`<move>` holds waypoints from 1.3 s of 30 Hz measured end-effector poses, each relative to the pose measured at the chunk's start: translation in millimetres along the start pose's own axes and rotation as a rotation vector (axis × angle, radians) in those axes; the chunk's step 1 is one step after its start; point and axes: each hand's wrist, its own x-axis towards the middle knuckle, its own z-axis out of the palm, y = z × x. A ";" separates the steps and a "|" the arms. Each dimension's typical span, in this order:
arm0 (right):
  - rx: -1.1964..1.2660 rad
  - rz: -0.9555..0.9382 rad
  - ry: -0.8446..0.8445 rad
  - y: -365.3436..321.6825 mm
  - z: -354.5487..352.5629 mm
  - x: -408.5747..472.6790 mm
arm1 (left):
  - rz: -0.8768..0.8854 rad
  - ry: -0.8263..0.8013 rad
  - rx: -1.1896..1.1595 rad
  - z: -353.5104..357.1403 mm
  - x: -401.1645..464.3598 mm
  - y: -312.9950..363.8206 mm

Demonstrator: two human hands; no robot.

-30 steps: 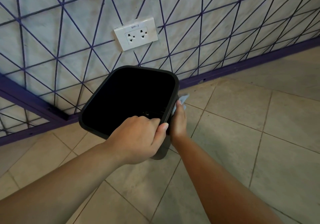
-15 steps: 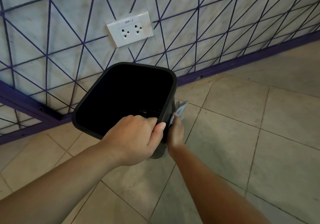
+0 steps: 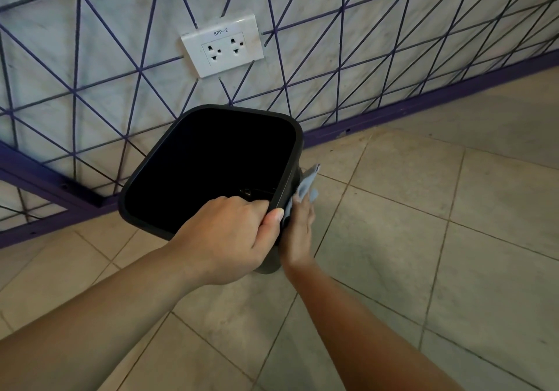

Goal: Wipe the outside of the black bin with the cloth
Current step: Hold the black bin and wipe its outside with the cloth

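A black bin (image 3: pixel 151 176) with a square rounded rim is held tilted above the tiled floor, its dark inside facing me. My left hand (image 3: pixel 230 236) grips the near right corner of the rim, fingers inside and thumb outside. My right hand (image 3: pixel 298 233) presses a light blue cloth (image 3: pixel 307 185) flat against the bin's outer right wall, just under the rim. Most of that wall and part of the cloth are hidden behind the rim and my hands.
Behind the bin is a pale wall with purple diagonal lines (image 3: pixel 348 58) and a white double socket (image 3: pixel 222 45). A purple skirting strip (image 3: pixel 423 103) runs along the wall's foot. Beige floor tiles (image 3: pixel 423 239) spread to the right and front.
My right hand with the cloth slid down the bin's right wall and back up a little. The bin and my left hand stayed in about the same place.
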 end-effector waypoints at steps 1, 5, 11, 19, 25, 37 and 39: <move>-0.030 -0.037 -0.005 0.9 0.0 -6.0 | 0.001 0.002 0.000 -0.3 -0.4 0.5; -0.208 -0.086 0.040 -3.2 -10.1 1.6 | 0.002 0.005 0.006 -0.5 -0.9 0.8; 0.215 -0.041 -0.086 -16.2 -0.8 31.2 | 0.005 0.004 -0.014 0.4 -1.7 1.1; 0.208 0.134 -0.028 -2.0 -6.0 48.8 | 0.002 0.024 -0.024 0.3 -0.7 2.2; 0.149 0.165 0.077 0.3 -0.9 17.4 | 0.020 0.008 -0.024 1.0 -0.7 0.7; 0.211 0.310 0.143 1.1 -2.6 28.0 | 0.020 0.012 -0.059 1.0 1.8 -2.0; 0.204 0.323 0.113 -3.1 -1.3 32.2 | 0.017 0.011 -0.057 1.5 0.5 -2.2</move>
